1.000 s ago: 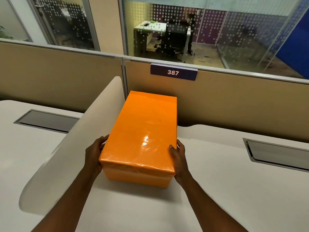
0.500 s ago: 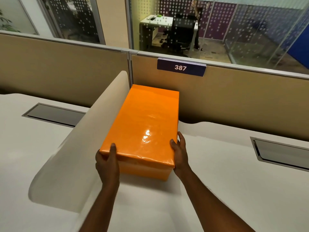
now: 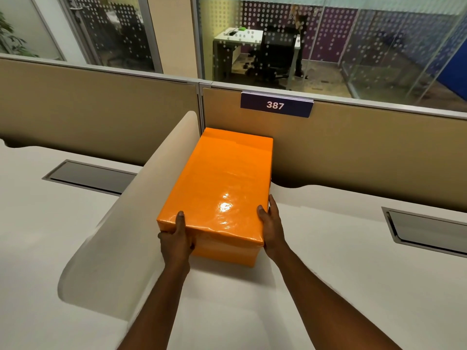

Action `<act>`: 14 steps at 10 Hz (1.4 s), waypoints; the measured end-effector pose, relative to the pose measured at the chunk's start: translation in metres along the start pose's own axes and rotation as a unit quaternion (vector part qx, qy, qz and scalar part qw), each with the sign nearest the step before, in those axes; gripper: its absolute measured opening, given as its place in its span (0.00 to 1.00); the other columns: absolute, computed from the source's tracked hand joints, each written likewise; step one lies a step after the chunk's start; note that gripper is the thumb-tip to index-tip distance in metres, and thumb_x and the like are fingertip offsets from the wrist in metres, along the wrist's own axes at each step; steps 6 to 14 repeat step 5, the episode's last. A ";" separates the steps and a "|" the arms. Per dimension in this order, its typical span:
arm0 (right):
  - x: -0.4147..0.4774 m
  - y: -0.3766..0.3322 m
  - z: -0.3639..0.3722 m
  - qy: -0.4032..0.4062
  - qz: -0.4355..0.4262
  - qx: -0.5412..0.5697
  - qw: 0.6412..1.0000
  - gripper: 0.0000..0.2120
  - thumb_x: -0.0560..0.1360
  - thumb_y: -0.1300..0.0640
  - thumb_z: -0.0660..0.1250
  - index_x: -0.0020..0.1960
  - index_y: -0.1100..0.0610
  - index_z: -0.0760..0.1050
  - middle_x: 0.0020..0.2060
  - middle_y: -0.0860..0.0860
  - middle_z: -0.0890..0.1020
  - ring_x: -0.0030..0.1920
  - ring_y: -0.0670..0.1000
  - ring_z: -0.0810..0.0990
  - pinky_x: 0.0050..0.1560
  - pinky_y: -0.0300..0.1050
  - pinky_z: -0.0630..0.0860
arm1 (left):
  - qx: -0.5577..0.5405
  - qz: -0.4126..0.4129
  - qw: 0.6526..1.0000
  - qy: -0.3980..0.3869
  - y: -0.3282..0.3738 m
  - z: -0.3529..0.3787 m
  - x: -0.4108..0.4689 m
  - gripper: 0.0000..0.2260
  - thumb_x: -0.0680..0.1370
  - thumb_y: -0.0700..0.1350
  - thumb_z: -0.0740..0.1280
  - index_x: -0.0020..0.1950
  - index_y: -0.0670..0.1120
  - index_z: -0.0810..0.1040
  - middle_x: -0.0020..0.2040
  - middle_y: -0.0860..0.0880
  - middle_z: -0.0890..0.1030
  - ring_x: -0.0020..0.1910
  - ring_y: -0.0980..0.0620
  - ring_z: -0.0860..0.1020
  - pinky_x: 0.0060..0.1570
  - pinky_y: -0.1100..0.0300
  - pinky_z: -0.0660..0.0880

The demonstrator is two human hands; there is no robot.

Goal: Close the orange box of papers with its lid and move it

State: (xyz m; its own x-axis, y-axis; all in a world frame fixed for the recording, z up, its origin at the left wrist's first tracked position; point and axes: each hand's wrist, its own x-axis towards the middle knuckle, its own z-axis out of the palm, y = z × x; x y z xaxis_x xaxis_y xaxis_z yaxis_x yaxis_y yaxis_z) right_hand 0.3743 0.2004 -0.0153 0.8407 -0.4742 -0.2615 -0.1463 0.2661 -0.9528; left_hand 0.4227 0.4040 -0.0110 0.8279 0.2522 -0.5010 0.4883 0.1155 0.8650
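The orange box [image 3: 217, 195] stands lidded on the white tabletop [image 3: 328, 261], its long axis pointing away toward the tan partition [image 3: 353, 152]. A curved divider [image 3: 126, 223] is just beside its left edge; the right side is open. The left hand [image 3: 177, 242] and right hand [image 3: 271, 228] grip the near corners.

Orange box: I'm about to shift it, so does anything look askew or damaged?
Nothing stands out. The glossy orange lid sits square on the orange cardboard box, with the left hand and right hand at its near corners on the white desk.
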 end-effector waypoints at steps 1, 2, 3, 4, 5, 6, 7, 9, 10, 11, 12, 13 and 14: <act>0.001 0.000 0.000 -0.001 0.005 -0.021 1.000 0.27 0.79 0.50 0.58 0.75 0.46 0.52 0.67 0.51 0.70 0.58 0.54 0.76 0.54 0.52 0.77 | 0.002 -0.006 1.000 0.005 -0.001 0.001 0.000 0.33 0.73 0.62 0.66 0.70 0.44 0.64 0.64 0.40 0.74 0.62 0.36 0.74 0.57 0.36 0.76; -0.005 -0.006 -0.002 -0.008 0.004 -0.086 0.996 0.28 0.79 0.47 0.57 0.76 0.46 0.49 0.71 0.54 0.67 0.60 0.55 0.74 0.57 0.54 0.75 | -0.008 0.006 1.000 -0.012 0.002 -0.001 -0.012 0.34 0.73 0.62 0.65 0.71 0.45 0.63 0.65 0.40 0.74 0.63 0.37 0.74 0.57 0.38 0.77; -0.011 -0.013 -0.004 -0.019 0.026 -0.146 0.989 0.32 0.78 0.42 0.56 0.76 0.47 0.47 0.73 0.55 0.65 0.65 0.58 0.72 0.63 0.57 0.72 | -0.007 -0.004 1.000 -0.015 0.007 -0.003 -0.019 0.36 0.74 0.64 0.63 0.74 0.44 0.60 0.67 0.40 0.73 0.64 0.36 0.73 0.58 0.40 0.76; -0.024 -0.016 -0.017 0.035 0.034 -0.193 0.980 0.34 0.76 0.35 0.52 0.76 0.47 0.47 0.76 0.55 0.60 0.72 0.60 0.64 0.68 0.60 0.64 | 0.033 -0.047 0.998 0.024 -0.003 -0.012 -0.031 0.38 0.77 0.66 0.54 0.77 0.41 0.53 0.72 0.38 0.68 0.67 0.34 0.70 0.63 0.41 0.72; -0.037 -0.020 -0.027 0.069 0.033 -0.212 0.974 0.33 0.76 0.36 0.51 0.76 0.47 0.48 0.76 0.54 0.59 0.73 0.60 0.62 0.68 0.58 0.64 | 0.085 -0.055 0.994 0.030 -0.013 -0.017 -0.055 0.37 0.77 0.67 0.50 0.74 0.40 0.60 0.69 0.37 0.71 0.64 0.35 0.73 0.62 0.42 0.72; -0.037 -0.020 -0.027 0.069 0.033 -0.212 0.974 0.33 0.76 0.36 0.51 0.76 0.47 0.48 0.76 0.54 0.59 0.73 0.60 0.62 0.68 0.58 0.64 | 0.085 -0.055 0.994 0.030 -0.013 -0.017 -0.055 0.37 0.77 0.67 0.50 0.74 0.40 0.60 0.69 0.37 0.71 0.64 0.35 0.73 0.62 0.42 0.72; -0.037 -0.020 -0.027 0.069 0.033 -0.212 0.974 0.33 0.76 0.36 0.51 0.76 0.47 0.48 0.76 0.54 0.59 0.73 0.60 0.62 0.68 0.58 0.64 | 0.085 -0.055 0.994 0.030 -0.013 -0.017 -0.055 0.37 0.77 0.67 0.50 0.74 0.40 0.60 0.69 0.37 0.71 0.64 0.35 0.73 0.62 0.42 0.72; -0.037 -0.020 -0.027 0.069 0.033 -0.212 0.974 0.33 0.76 0.36 0.51 0.76 0.47 0.48 0.76 0.54 0.59 0.73 0.60 0.62 0.68 0.58 0.64 | 0.085 -0.055 0.994 0.030 -0.013 -0.017 -0.055 0.37 0.77 0.67 0.50 0.74 0.40 0.60 0.69 0.37 0.71 0.64 0.35 0.73 0.62 0.42 0.72; -0.037 -0.020 -0.027 0.069 0.033 -0.212 0.974 0.33 0.76 0.36 0.51 0.76 0.47 0.48 0.76 0.54 0.59 0.73 0.60 0.62 0.68 0.58 0.64 | 0.085 -0.055 0.994 0.030 -0.013 -0.017 -0.055 0.37 0.77 0.67 0.50 0.74 0.40 0.60 0.69 0.37 0.71 0.64 0.35 0.73 0.62 0.42 0.72; -0.037 -0.020 -0.027 0.069 0.033 -0.212 0.974 0.33 0.76 0.36 0.51 0.76 0.47 0.48 0.76 0.54 0.59 0.73 0.60 0.62 0.68 0.58 0.64 | 0.085 -0.055 0.994 0.030 -0.013 -0.017 -0.055 0.37 0.77 0.67 0.50 0.74 0.40 0.60 0.69 0.37 0.71 0.64 0.35 0.73 0.62 0.42 0.72; -0.037 -0.020 -0.027 0.069 0.033 -0.212 0.974 0.33 0.76 0.36 0.51 0.76 0.47 0.48 0.76 0.54 0.59 0.73 0.60 0.62 0.68 0.58 0.64 | 0.085 -0.055 0.994 0.030 -0.013 -0.017 -0.055 0.37 0.77 0.67 0.50 0.74 0.40 0.60 0.69 0.37 0.71 0.64 0.35 0.73 0.62 0.42 0.72; -0.037 -0.020 -0.027 0.069 0.033 -0.212 0.974 0.33 0.76 0.36 0.51 0.76 0.47 0.48 0.76 0.54 0.59 0.73 0.60 0.62 0.68 0.58 0.64 | 0.085 -0.055 0.994 0.030 -0.013 -0.017 -0.055 0.37 0.77 0.67 0.50 0.74 0.40 0.60 0.69 0.37 0.71 0.64 0.35 0.73 0.62 0.42 0.72; -0.037 -0.020 -0.027 0.069 0.033 -0.212 0.974 0.33 0.76 0.36 0.51 0.76 0.47 0.48 0.76 0.54 0.59 0.73 0.60 0.62 0.68 0.58 0.64 | 0.085 -0.055 0.994 0.030 -0.013 -0.017 -0.055 0.37 0.77 0.67 0.50 0.74 0.40 0.60 0.69 0.37 0.71 0.64 0.35 0.73 0.62 0.42 0.72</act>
